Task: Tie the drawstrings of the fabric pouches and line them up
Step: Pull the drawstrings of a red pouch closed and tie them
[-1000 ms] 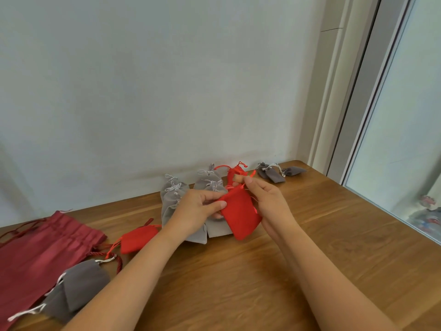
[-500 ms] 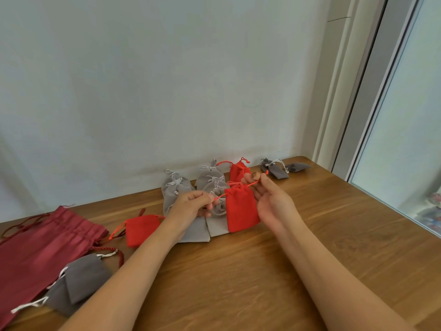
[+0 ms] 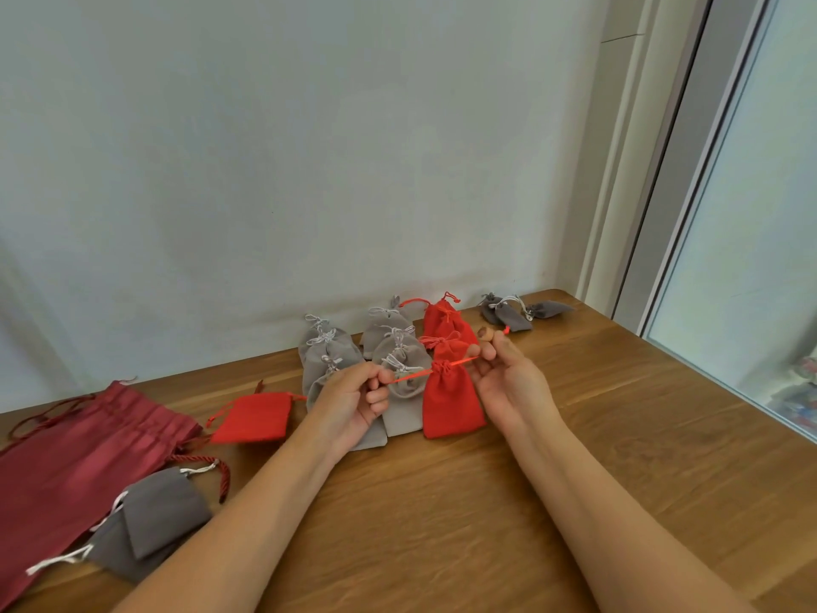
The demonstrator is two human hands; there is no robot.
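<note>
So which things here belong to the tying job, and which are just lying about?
Job: red pouch, its drawstring pinched by left hand and right hand; lined-up grey pouches; loose red pouch; dark grey pouches at left.
Lying about: large maroon bag, probably.

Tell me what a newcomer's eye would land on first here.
First comes the red pouch in the middle of the table. Its drawstring is taut between the left hand and the right hand, each pinching an end. Behind it, tied grey pouches and other red pouches lie in rows. A big dark-red bag sprawls at the far left.
</note>
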